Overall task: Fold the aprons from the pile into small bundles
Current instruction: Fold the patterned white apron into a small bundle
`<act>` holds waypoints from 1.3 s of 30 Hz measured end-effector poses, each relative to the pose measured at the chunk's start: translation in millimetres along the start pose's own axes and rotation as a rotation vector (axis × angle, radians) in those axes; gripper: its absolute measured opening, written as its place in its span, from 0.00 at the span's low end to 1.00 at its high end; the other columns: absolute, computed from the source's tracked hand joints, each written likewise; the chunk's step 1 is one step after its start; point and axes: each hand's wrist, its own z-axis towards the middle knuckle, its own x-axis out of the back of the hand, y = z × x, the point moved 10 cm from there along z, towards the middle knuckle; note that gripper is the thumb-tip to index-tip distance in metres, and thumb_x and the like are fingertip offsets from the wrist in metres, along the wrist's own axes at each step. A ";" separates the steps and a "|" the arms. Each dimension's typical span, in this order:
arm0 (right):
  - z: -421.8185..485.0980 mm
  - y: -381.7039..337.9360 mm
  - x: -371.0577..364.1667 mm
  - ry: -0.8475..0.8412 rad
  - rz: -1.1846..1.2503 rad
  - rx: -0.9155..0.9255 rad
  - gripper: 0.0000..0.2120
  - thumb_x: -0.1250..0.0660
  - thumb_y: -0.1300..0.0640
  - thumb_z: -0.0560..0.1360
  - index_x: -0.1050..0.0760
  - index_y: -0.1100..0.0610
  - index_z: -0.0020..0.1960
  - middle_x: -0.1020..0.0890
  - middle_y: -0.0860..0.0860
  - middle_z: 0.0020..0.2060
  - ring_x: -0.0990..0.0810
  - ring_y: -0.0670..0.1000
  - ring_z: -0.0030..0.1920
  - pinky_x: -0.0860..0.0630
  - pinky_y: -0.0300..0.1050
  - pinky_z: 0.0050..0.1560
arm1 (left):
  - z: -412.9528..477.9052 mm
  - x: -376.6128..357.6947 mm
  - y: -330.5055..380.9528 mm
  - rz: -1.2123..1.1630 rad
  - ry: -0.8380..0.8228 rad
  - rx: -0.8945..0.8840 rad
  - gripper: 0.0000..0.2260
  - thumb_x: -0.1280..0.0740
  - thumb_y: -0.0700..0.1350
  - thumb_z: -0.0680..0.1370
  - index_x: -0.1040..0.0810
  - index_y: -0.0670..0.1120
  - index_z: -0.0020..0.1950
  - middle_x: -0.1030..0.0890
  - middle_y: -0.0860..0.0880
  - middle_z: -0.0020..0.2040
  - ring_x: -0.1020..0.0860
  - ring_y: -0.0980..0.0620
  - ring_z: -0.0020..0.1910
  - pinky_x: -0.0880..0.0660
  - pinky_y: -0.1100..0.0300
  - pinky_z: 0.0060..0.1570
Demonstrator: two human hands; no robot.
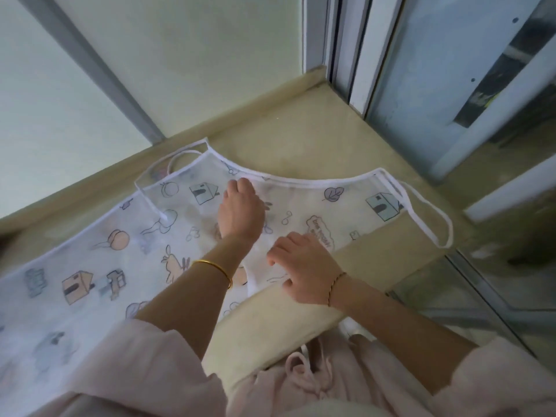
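A person works at a see-through printed apron (90, 266) laid flat, the beige tabletop (301, 130) beneath it and its near hem overhanging toward the person. The apron's long axis runs from the near left to the far right, ending in a curved, white-bound edge. One strap loop (445, 230) trails off the apron's right end and another (180, 158) lies at its far left corner.

The left hand (240, 209), a gold bangle (216, 269) at the wrist, reaches across the middle of the apron to just short of the curved edge. Its fingers are bent down into the cloth and hidden by the knuckles, so whether they pinch it cannot be told. The right hand (301, 266) sits on the apron's near hem, fingers bent and slightly spread, tips pressing the cloth, thumb held apart.

Most of the cloth lies to the left of both hands, with a shorter stretch to their right. The left hand appears better placed to draw the far edge back over the apron for a first fold, while the right pins the hem.
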 end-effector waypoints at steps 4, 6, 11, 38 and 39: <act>-1.5 -3.3 -17.8 0.019 -0.198 -0.024 0.16 0.35 0.62 0.56 0.28 0.56 0.44 0.24 0.51 0.39 0.27 0.54 0.39 0.29 0.47 0.38 | -34.4 4.2 -18.1 0.003 -0.189 -0.149 0.18 0.41 0.51 0.79 0.36 0.47 0.31 0.31 0.52 0.29 0.31 0.49 0.30 0.40 0.59 0.30; 0.0 -0.5 -20.7 0.045 -0.228 -0.071 0.14 0.33 0.62 0.57 0.28 0.56 0.42 0.24 0.52 0.37 0.26 0.55 0.37 0.29 0.47 0.36 | -54.2 10.7 -12.7 0.108 -0.294 -0.361 0.23 0.41 0.56 0.79 0.38 0.46 0.28 0.33 0.51 0.25 0.35 0.53 0.26 0.40 0.60 0.30; 0.7 3.4 -22.9 0.023 -0.240 -0.129 0.12 0.28 0.64 0.57 0.28 0.58 0.37 0.26 0.54 0.34 0.26 0.55 0.32 0.27 0.47 0.31 | -111.0 -19.9 -19.2 0.689 -0.604 -0.778 0.25 0.47 0.68 0.76 0.28 0.47 0.39 0.31 0.52 0.29 0.29 0.49 0.32 0.38 0.60 0.33; -19.6 97.9 1.3 -0.168 0.220 -0.472 0.05 0.40 0.62 0.75 0.27 0.56 0.47 0.28 0.48 0.43 0.26 0.51 0.44 0.27 0.45 0.48 | -53.7 -77.2 29.0 0.090 -0.847 -0.426 0.07 0.35 0.48 0.78 0.24 0.46 0.51 0.19 0.48 0.50 0.20 0.51 0.48 0.26 0.58 0.51; -16.5 106.3 6.8 -0.122 0.215 -0.516 0.05 0.40 0.62 0.75 0.28 0.54 0.46 0.30 0.48 0.42 0.26 0.51 0.42 0.27 0.45 0.47 | -43.6 -69.3 36.3 0.072 -0.722 -0.420 0.08 0.35 0.47 0.78 0.25 0.45 0.54 0.20 0.48 0.52 0.22 0.49 0.50 0.27 0.57 0.51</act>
